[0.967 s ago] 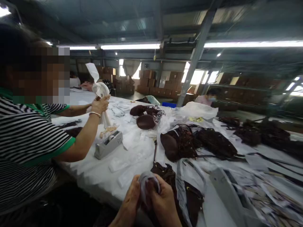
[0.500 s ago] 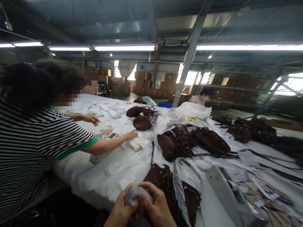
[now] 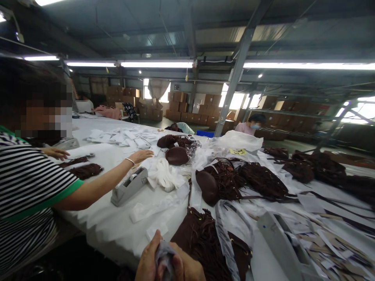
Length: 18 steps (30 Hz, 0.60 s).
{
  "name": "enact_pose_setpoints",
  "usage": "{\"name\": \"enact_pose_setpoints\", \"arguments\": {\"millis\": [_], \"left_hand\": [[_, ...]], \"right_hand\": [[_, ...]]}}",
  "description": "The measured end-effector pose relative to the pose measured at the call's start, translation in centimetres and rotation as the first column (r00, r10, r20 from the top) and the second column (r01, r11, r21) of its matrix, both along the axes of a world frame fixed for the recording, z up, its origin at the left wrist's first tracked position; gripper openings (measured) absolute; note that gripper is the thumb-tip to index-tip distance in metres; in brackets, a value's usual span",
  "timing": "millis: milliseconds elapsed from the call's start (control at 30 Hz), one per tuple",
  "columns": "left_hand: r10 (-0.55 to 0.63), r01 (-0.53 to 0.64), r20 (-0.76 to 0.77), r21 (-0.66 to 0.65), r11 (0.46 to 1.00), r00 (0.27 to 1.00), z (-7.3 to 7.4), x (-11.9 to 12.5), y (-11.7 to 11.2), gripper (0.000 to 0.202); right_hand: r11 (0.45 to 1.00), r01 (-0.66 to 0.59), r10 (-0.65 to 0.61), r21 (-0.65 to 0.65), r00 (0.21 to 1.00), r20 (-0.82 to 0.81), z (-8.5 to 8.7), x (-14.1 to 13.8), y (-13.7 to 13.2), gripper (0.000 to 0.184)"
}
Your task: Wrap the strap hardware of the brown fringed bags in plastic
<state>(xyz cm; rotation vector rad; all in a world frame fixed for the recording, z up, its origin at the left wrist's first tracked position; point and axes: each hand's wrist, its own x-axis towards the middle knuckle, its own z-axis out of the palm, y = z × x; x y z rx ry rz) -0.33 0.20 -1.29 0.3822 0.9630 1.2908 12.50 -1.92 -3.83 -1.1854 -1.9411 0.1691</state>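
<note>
At the bottom edge my left hand [image 3: 148,262] and my right hand [image 3: 186,267] are closed together on a small wad of grey-white wrapping [image 3: 163,255], pinched between their fingers. Much of both hands is cut off by the frame. Just beyond them a dark brown fringed bag [image 3: 202,238] lies flat on the white-covered table [image 3: 114,222], with a strap running away from me.
A person in a striped shirt [image 3: 26,195] sits at my left, one hand [image 3: 143,155] reaching over the table past a grey tape dispenser [image 3: 129,186]. More brown fringed bags [image 3: 243,179], white tissue sheets [image 3: 125,136] and a grey box [image 3: 281,246] lie around. Another person [image 3: 252,124] sits far across.
My hands have sunk lower in view with the wad still held. The person at my left put the white bundle down on the table and now reaches further back.
</note>
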Motion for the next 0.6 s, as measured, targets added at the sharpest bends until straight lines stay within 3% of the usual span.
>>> {"name": "enact_pose_setpoints", "arguments": {"millis": [133, 300, 467, 600], "left_hand": [[0.042, -0.036, 0.053, -0.104, 0.994, 0.998, 0.3, 0.4, -0.2, 0.034], [0.119, -0.117, 0.007, -0.138, 0.983, 0.993, 0.2, 0.2, -0.3, 0.031], [0.18, -0.177, 0.003, -0.149, 0.973, 0.984, -1.0, 1.4, -0.6, 0.044], [0.07, -0.068, -0.081, 0.024, 0.997, 0.994, -1.5, 1.9, -0.9, 0.057]], "right_hand": [[0.998, -0.013, 0.009, -0.06, 0.998, -0.068, 2.0, 0.4, -0.4, 0.044], [0.949, -0.234, 0.195, -0.212, 0.963, -0.187, 2.9, 0.0, -0.3, 0.046], [0.988, -0.109, 0.103, -0.108, 0.993, -0.058, 1.8, -0.6, -0.4, 0.032], [0.999, 0.043, -0.043, 0.004, 0.987, 0.157, 0.1, -0.1, -0.5, 0.03]]}}
